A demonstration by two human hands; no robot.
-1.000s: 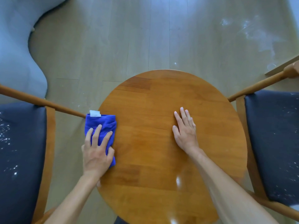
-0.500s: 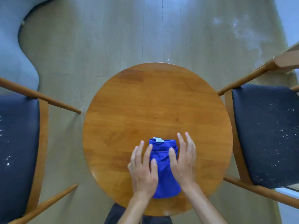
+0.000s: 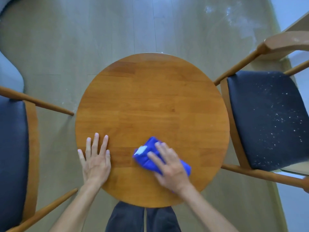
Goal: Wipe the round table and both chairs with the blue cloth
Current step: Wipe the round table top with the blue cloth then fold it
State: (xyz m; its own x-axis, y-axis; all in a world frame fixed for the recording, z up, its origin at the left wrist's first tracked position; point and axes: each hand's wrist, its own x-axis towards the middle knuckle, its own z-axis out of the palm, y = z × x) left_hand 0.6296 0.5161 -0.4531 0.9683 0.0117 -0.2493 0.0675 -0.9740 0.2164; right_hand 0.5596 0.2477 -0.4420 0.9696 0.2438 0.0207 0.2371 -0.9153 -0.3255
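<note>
A pale wood-plank floor (image 3: 83, 39) fills the view, with white powdery smears (image 3: 234, 15) toward its far right. On it stands the round table (image 3: 150, 101), its top a warm honey-brown made of joined wooden strips, glossy and bare over most of its surface. A chair stands on either side of it: the left chair (image 3: 15, 156) has a dark navy seat in a wooden frame with two slim wooden rails reaching toward the table's left edge, and the right chair (image 3: 267, 121) has the same dark seat, sprinkled with small white specks, with a curved wooden back at the far right. At the table's near edge the person's dark trouser legs (image 3: 142, 218) show below the rim. The left hand (image 3: 96, 158) lies flat on the table near its near-left edge, fingers straight and slightly spread, holding nothing. The right hand (image 3: 168, 164) rests on top of the blue cloth (image 3: 147, 159) with fingers extended across it, pressing it to the tabletop; the hand is blurred. The cloth is a bright royal blue, bunched into a thick folded wad, with a small white tag (image 3: 141, 149) on its far-left end, and it lies on the near-right part of the table, well apart from the left hand.
</note>
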